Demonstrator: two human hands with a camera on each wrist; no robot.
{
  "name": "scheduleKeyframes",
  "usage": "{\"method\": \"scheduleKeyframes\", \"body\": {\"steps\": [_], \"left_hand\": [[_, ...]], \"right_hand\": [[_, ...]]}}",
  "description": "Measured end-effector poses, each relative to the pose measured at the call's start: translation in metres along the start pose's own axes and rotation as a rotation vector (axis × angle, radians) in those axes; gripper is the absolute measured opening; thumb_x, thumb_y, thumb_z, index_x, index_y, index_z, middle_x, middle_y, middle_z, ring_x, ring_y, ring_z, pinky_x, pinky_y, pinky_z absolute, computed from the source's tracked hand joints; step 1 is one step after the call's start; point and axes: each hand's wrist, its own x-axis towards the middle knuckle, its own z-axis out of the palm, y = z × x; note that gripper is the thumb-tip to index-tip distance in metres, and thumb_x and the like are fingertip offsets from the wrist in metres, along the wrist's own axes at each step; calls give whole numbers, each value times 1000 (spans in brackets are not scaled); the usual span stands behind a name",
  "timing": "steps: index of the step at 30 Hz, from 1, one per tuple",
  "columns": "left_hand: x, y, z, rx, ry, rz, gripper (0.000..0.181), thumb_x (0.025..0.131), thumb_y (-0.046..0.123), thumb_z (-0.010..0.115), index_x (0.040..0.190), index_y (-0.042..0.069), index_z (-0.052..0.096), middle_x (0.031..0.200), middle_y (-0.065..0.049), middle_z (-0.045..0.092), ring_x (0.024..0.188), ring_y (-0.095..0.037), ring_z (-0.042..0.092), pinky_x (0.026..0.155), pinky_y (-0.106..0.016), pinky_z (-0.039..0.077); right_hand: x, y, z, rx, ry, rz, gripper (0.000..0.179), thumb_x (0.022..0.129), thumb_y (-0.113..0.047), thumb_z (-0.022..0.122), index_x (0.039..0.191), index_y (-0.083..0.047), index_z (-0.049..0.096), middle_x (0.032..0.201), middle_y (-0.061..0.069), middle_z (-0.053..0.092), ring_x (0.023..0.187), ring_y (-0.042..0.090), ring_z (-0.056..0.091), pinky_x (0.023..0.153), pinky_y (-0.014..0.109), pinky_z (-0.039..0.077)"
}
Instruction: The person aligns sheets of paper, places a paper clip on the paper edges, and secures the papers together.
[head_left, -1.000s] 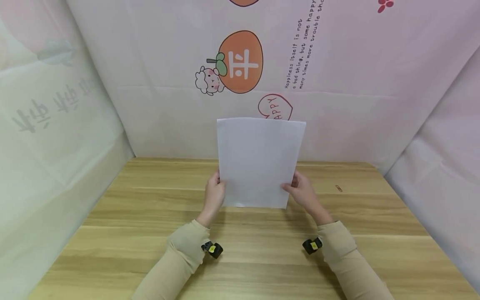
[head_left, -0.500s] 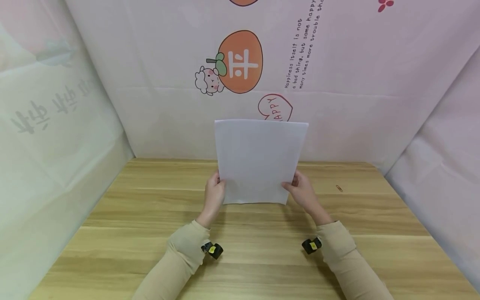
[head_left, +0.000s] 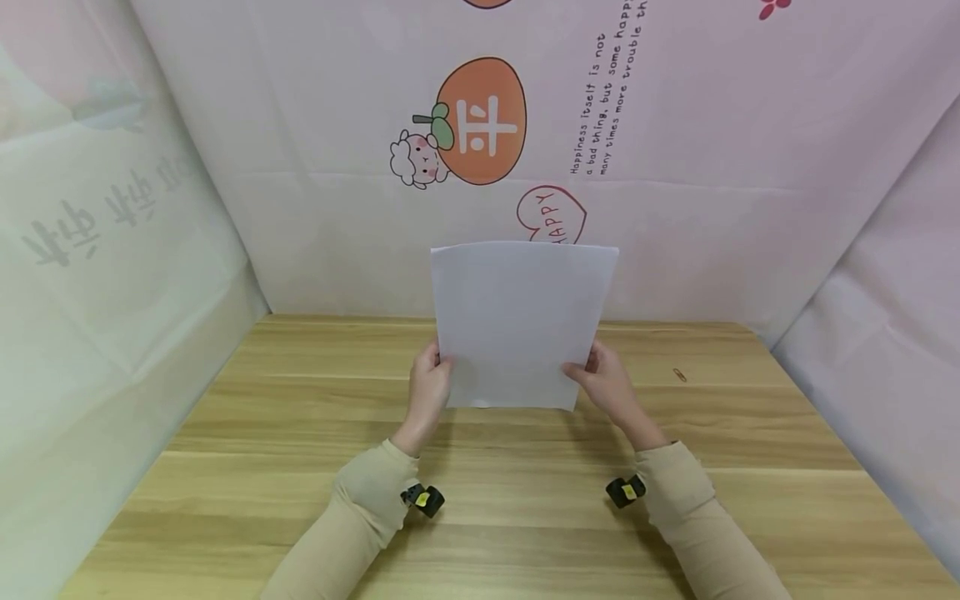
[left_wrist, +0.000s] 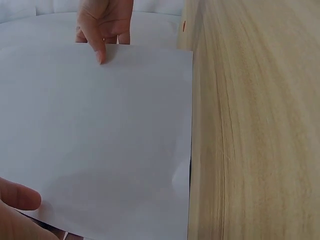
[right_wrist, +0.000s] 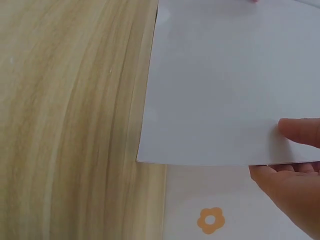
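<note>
A blank white sheet of paper [head_left: 521,317] is held upright above the table, its lower edge close to the tabletop. My left hand [head_left: 430,386] pinches its left edge, thumb in front and fingers behind. On the opposite edge my right hand [head_left: 606,383] grips it the same way. In the left wrist view the right hand [left_wrist: 105,25] shows at the paper's far edge. The right wrist view has the right thumb [right_wrist: 300,131] flat on the paper's face, fingers beneath. What lies behind the sheet is hidden.
A small red paper clip [head_left: 679,375] lies on the wooden table [head_left: 517,517] to the right of my right hand. White printed cloth [head_left: 337,233] hangs behind the table, with more cloth on both sides. Each wrist carries a small black camera [head_left: 423,500].
The paper's lower edge has risen slightly and its top edge has dropped slightly, so its tilt differs a little. Both hands keep their hold at nearly the same place.
</note>
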Motion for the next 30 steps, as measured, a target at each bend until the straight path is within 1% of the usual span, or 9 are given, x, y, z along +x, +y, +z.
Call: {"method": "scheduleKeyframes", "body": {"steps": [6,14,19,25,30], "left_hand": [[0,-4,-1,17,6,1,38,91,-4,42,127,-5,54,130,-22,56,123,-31,51,101,-48,41],[1,-9,-3,106,-14,-21,31,90,-2,47,119,-7,57,120,-24,61,114,-33,57,95,-48,45],[3,-12,-4,128,-31,-33,36,89,-5,45,123,-7,55,123,-26,59,115,-36,57,95,-49,46],[4,-15,-4,159,-37,-23,35,87,-9,44,120,-8,56,122,-26,59,113,-36,57,93,-48,47],[3,-17,-5,162,-75,-52,41,89,-11,42,128,-8,51,126,-28,56,116,-38,55,94,-49,47]], "right_hand": [[0,3,0,-16,-43,7,45,90,-4,62,130,6,47,127,26,55,116,38,55,94,48,47],[0,7,-2,-33,-107,3,50,92,-13,61,135,5,42,132,27,52,120,40,52,98,51,43],[-1,10,-3,-44,-143,31,46,93,-10,59,132,7,42,129,29,52,119,41,52,97,51,44],[-2,15,-4,-114,-165,71,47,93,-8,58,133,7,40,127,29,53,115,40,54,94,49,46],[-2,16,-4,-130,-194,73,44,92,-4,57,131,9,43,124,29,55,112,40,56,92,49,47]]}}
